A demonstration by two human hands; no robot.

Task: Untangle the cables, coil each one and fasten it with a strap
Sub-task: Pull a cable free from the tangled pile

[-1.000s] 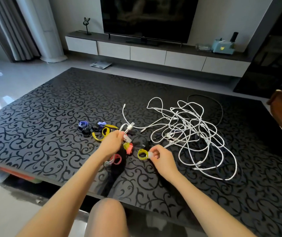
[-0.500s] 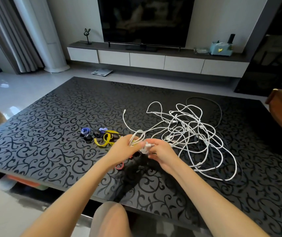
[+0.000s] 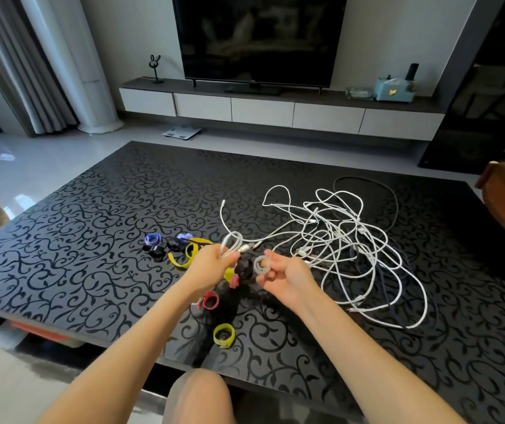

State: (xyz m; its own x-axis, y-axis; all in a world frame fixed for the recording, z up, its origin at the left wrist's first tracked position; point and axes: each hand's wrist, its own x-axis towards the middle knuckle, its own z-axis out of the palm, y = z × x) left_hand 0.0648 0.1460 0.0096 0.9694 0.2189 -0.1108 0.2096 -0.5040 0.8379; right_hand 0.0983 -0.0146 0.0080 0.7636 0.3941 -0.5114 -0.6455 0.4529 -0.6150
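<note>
- A person is sitting at a black patterned table [image 3: 92, 240], reaching both bare forearms out over it.
- The left hand [image 3: 210, 266] is gripping a small white coil [image 3: 233, 243], with its fingers curling round the gathered loops.
- The right hand [image 3: 286, 278] is pinching a pale strap [image 3: 259, 265], rolled into a ring, just beside the coil.
- A tangle [image 3: 337, 237] of white cables is lying on the table to the right of the hands. A dark cable [image 3: 393, 203] is looping behind it.
- Handling, as I am judging it: the cables are looking thin, light and limp. The loops are likely to spring apart unless the bundle is pinched at one spot. The strap is looking soft and is best taken by its free end.
- Counting: one coil and one strap are being held.
- Loose straps are lying by the hands: a blue strap [image 3: 152, 239], a red strap [image 3: 210, 300], a yellow strap [image 3: 223, 335] nearest the person, and several more in black, purple, yellow and pink. That makes roughly nine, though some are overlapping.
- The white cables are too knotted to count.
</note>
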